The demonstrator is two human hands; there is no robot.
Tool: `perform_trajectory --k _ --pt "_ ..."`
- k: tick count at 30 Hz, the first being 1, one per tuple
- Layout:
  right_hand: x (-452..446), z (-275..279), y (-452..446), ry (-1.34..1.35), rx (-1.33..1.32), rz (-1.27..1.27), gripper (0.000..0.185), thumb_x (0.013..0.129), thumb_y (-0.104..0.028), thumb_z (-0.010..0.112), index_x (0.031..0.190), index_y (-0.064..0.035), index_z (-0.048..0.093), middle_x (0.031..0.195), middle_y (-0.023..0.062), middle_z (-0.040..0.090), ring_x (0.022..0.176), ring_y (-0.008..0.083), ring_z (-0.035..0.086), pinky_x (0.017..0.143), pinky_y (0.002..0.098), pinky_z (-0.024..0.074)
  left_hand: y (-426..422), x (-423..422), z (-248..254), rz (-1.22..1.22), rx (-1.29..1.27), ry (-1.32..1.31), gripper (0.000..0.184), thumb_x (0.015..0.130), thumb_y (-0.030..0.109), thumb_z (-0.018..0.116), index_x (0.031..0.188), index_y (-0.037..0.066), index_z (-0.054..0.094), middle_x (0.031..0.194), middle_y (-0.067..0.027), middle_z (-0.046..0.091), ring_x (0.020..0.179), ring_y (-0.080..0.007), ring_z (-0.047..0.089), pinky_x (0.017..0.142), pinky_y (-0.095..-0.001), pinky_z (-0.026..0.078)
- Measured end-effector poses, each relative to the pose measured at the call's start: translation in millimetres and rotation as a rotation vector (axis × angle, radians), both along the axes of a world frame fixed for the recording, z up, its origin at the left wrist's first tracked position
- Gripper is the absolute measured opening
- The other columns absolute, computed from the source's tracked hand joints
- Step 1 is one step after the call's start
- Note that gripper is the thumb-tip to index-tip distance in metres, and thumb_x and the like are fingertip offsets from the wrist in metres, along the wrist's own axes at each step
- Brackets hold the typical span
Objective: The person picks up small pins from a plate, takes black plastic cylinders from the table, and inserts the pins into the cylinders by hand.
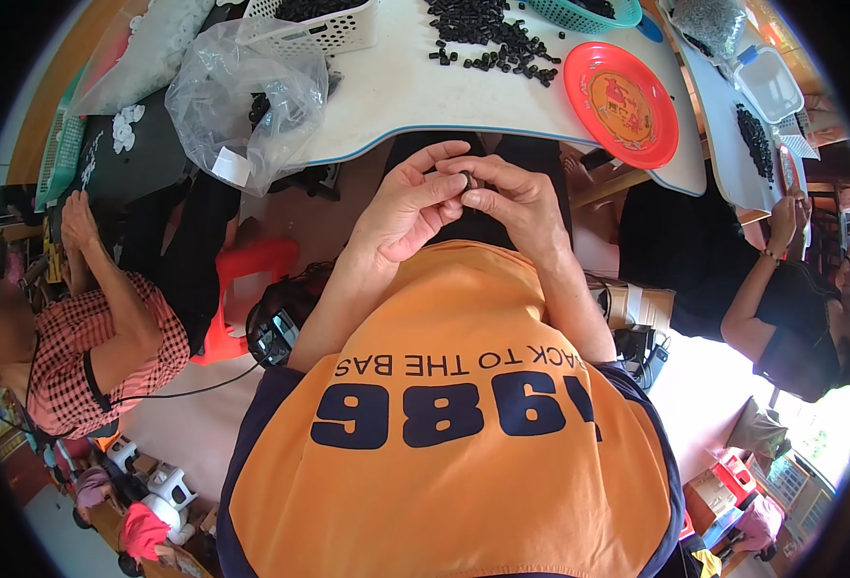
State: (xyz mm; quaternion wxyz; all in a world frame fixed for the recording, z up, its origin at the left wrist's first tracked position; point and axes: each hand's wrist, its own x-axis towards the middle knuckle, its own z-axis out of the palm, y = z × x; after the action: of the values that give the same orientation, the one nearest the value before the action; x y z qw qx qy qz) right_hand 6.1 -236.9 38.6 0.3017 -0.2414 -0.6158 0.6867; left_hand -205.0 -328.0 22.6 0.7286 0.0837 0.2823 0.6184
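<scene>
At the near side of the white tabletop (386, 96), the right hand (521, 197) pinches a small dark piece (467, 180) between fingers; the left hand (410, 204) meets it, grip unclear.

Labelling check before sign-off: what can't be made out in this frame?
All head view:
- small dark piece: mostly covered by fingertips of left hand and right hand; each one's grip unclear
- white basket: cut off by top edge
- clear bag: creases, glare obscure contents
- red plate: print too small to read

Your shirt (444, 501) is orange with navy numerals. You have a white desk (396, 87) edged in blue, black pieces (487, 29) by its far edge, and a red plate (580, 89), its orange centre patterned in red, at the right edge.
</scene>
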Motion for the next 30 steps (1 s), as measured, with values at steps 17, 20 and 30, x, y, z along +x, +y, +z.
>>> perform_trajectory --k 17,20,30 --pt "-6.3 -13.0 -11.6 0.054 -0.057 -0.104 0.035 0.113 -0.005 0.087 0.148 -0.0005 0.086 0.120 0.0029 0.080 0.113 0.0107 0.071 0.100 0.0270 0.0587 -5.5 7.9 -7.5 -0.016 0.035 -0.257 0.048 0.119 0.007 0.079 0.166 0.002 0.067 0.127 -0.0036 0.083 0.098 -0.0084 0.076 0.082 -0.0244 0.065" --pt "-4.5 -19.4 -14.7 0.123 -0.082 -0.097 0.035 0.113 -0.003 0.086 0.148 -0.0005 0.086 0.119 0.0025 0.079 0.113 0.0110 0.071 0.099 0.0270 0.0582 -10.8 10.3 -3.0 -0.048 0.015 -0.296 0.040 0.119 0.003 0.077 0.159 0.003 0.072 0.126 -0.0038 0.082 0.098 -0.0090 0.076 0.082 -0.0234 0.064" --pt "-17.3 -25.7 22.8 0.198 -0.152 -0.158 0.036 0.106 -0.002 0.090 0.142 -0.0001 0.089 0.117 0.0019 0.078 0.111 0.0108 0.072 0.101 0.0281 0.0618 29.3 2.8 -0.5 -0.122 -0.116 -0.454 0.036 0.118 0.000 0.076 0.153 0.007 0.073 0.132 -0.0049 0.080 0.101 -0.0104 0.071 0.073 -0.0196 0.058"
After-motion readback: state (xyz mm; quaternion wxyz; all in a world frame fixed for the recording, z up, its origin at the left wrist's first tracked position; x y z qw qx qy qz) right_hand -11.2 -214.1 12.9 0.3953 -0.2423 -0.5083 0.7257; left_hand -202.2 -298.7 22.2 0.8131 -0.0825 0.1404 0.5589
